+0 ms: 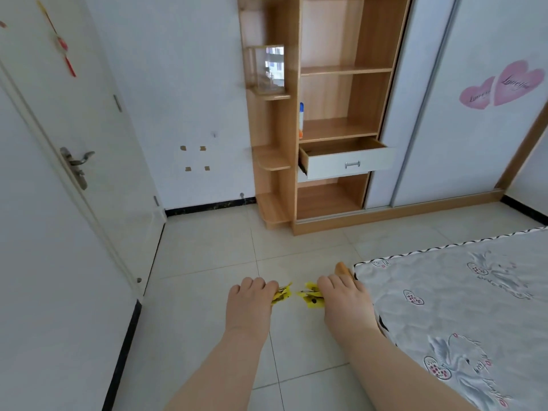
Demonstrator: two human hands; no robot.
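Pale floor tiles [207,247] lie under the left hand [249,304], fingers curled round a bunch of yellow, black-marked scraps [281,293], and the right hand [345,301], gripping a second yellow bunch [311,296] just beside it. Gathering looks done; stowing remains, perhaps in the open white-fronted wooden drawer [350,164] ahead.

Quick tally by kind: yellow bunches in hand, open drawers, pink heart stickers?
Yellow black-spotted bunches: 2 (left hand, right hand)
Open white drawer, metal handle: 1
Pink heart stickers: 2
Total: 5
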